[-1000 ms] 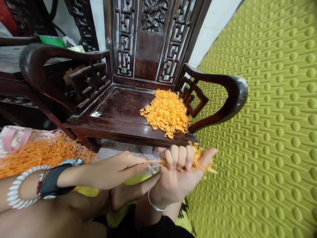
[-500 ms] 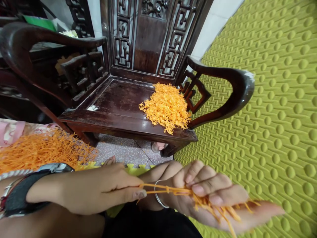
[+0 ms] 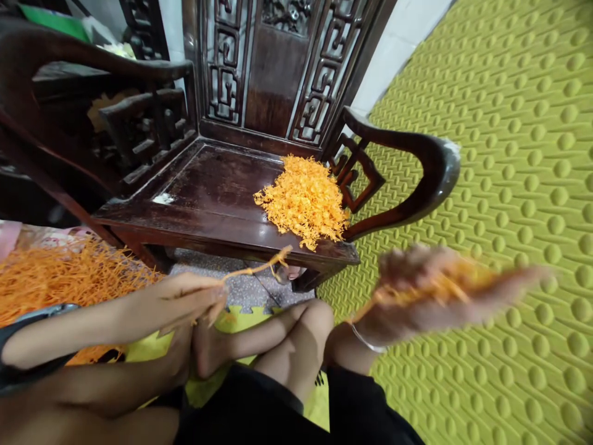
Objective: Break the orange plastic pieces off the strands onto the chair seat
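Observation:
A thin orange strand [image 3: 250, 271] sticks out from the pinched fingertips of my left hand [image 3: 185, 301]; it has a small knot along it and a frayed-looking end. My right hand [image 3: 412, 309], smeared by motion, is raised at the right with its fingers folded over a bunch of orange strands [image 3: 440, 281]. The two hands are well apart. On the seat of a dark wooden chair [image 3: 208, 185] lies a heap of short, curly orange pieces [image 3: 306, 201]. Left of my left hand spreads a pile of long, loose orange strands [image 3: 83, 278].
The chair's curved right armrest [image 3: 430, 167] stands close behind my right hand. Bumpy yellow-green padding [image 3: 523, 154] fills the right side. My folded legs [image 3: 287, 346] are below, over yellow matting. A green item [image 3: 55, 23] sits at the upper left.
My hands have drawn apart: the left moved left with one strand, the right moved up and right with the bunch. The strand between them no longer joins both hands.

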